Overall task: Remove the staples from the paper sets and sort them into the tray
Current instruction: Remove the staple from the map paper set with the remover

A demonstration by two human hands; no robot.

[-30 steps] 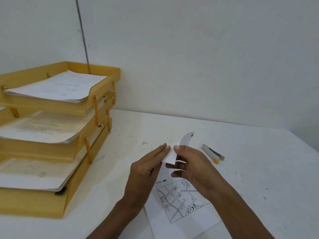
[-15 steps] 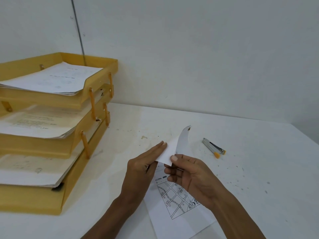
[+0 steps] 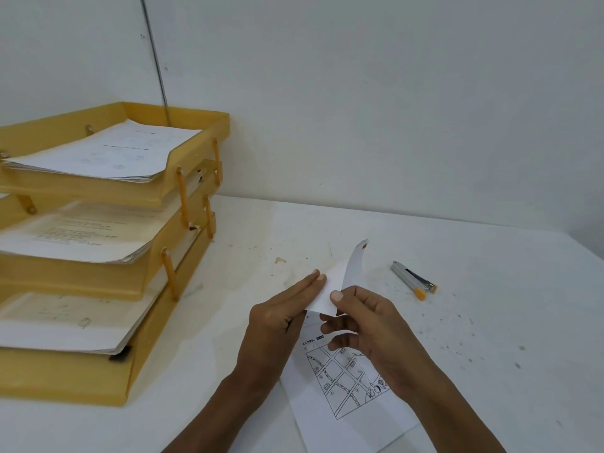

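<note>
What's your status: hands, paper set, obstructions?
Left hand flat, pressing paper set. Right hand pinching peeled-back top sheet. Staple remover idle on table, right of hands. Nothing between hands and tray.

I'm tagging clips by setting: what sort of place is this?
Probably an office desk: a yellow tiered paper tray stacked with documents, a staple tool and a paper set on the table.

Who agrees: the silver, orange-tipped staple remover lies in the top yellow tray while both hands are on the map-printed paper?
Not quite. The head view shows the silver, orange-tipped staple remover lying on the white table, right of the right hand, not in the top yellow plastic tray. That hand and the left hand are on the map-printed paper.
</note>
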